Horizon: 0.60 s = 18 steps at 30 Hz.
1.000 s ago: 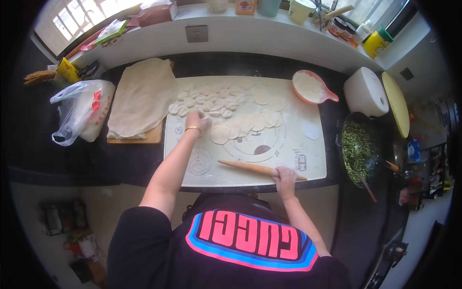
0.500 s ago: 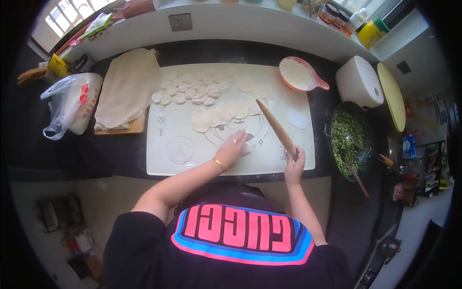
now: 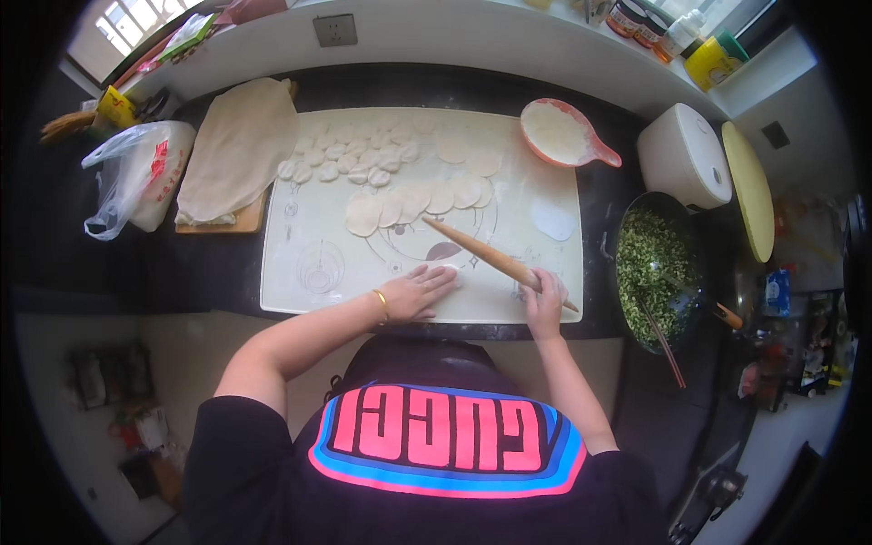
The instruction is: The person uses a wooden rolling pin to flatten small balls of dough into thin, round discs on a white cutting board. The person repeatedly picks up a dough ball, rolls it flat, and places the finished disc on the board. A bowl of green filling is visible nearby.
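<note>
Head view. The left hand (image 3: 420, 292) lies flat, fingers spread, on a small dough piece (image 3: 448, 272) at the near edge of the white mat (image 3: 300, 272); it presses rather than grips. The right hand (image 3: 545, 302) is closed around the near end of the rolling pin (image 3: 486, 254), which runs diagonally up and left across the mat, its far end near a row of overlapping rolled wrappers (image 3: 422, 202). Unrolled dough lumps (image 3: 350, 162) sit in a cluster farther back.

Handling, as judged:
- Dough piece: soft, light, easily deformed and prone to tearing when thin. Turn it by the edge with the fingertips; do not pinch the centre.
- Pin: rigid, light wood, smooth. Hold it near the end, palm over it.
- Wrappers: thin, likely to stick where they overlap.

Beside the mat on the dark surface (image 3: 227, 272): a cloth-covered board (image 3: 236, 150), a bag (image 3: 136, 173), a pink flour scoop (image 3: 563, 134), a bowl of green filling (image 3: 652, 263) with chopsticks (image 3: 663, 341).
</note>
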Tool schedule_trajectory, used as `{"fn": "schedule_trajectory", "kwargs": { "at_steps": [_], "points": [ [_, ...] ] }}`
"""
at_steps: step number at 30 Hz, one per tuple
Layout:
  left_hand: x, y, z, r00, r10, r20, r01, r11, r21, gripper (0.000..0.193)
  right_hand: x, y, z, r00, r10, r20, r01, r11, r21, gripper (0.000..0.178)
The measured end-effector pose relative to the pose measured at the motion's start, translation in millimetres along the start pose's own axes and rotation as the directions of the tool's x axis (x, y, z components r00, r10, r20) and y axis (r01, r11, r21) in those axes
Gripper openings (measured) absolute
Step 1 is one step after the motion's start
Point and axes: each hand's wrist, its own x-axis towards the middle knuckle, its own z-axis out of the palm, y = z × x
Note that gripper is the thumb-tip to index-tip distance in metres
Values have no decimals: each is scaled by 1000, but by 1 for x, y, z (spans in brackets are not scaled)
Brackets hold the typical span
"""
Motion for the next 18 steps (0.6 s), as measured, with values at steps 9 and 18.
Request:
{"fn": "schedule_trajectory", "kwargs": {
  "at_steps": [9,18],
  "points": [
    [24,35,16,948,-302,-104,297,953,-58,73,9,-5,12,997,-5,78,0,997,72,35],
    [-29,40,8,799,-413,-436,337,909,-244,74,13,2,6,973,-142,184,158,985,-74,38]
  ]
}}
